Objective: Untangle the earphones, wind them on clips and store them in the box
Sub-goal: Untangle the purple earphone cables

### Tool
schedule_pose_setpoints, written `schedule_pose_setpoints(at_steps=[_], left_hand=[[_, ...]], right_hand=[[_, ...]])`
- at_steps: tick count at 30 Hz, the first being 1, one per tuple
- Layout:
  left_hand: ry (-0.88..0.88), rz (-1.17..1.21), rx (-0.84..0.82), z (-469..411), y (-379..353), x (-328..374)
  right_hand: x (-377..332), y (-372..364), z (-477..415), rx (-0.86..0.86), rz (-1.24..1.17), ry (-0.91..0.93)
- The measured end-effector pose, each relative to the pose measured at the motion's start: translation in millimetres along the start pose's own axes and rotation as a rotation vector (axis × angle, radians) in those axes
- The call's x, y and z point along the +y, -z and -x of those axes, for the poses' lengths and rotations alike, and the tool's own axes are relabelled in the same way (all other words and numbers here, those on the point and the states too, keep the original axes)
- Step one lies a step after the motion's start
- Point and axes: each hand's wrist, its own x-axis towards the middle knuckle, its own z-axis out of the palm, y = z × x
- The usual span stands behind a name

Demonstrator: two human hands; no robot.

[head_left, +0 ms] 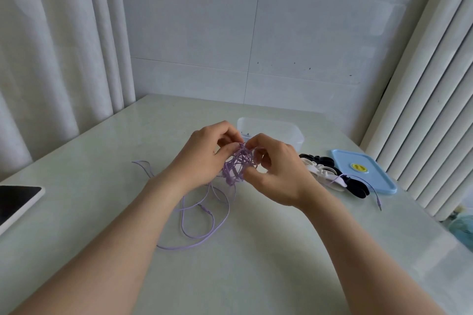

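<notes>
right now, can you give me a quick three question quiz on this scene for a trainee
1. True or false: the left hand and right hand both pinch the tangled purple earphones.
2. The blue lid lies: A) left of both hands B) right of the cable clips C) in the right hand.
3. Fill in: the cable clips are black and ____.
Key: 1 true; 2 B; 3 white.
</notes>
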Motion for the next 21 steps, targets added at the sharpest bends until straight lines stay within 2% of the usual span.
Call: schedule_pose_setpoints(at_steps=[3,7,9,12,16,21], left_hand=[[0.000,-0.150,0.123,0,-4,0],[0.006,-0.131,0.220,0,2,8],[-0.004,-0.088,0.195,0,5,14],[-0.009,-0.047,0.047,5,3,23],[-0.047,-0.232,-0.101,13,-6,23],[-0.090,-0.313,0.027,7,-7,10]], right_hand=[[2,-1,-3,0.036,-0.074,-0.102],[2,-3,-4,0.038,-0.180,-0.272],[2,-3,-5,0.052,-0.228,-0.342],[2,-1,-6,0.111,-0.255,-0.429],[4,1,-8,0.183,-0.257,-0.514],[6,2,-10,0.261,-0.266,-0.569]])
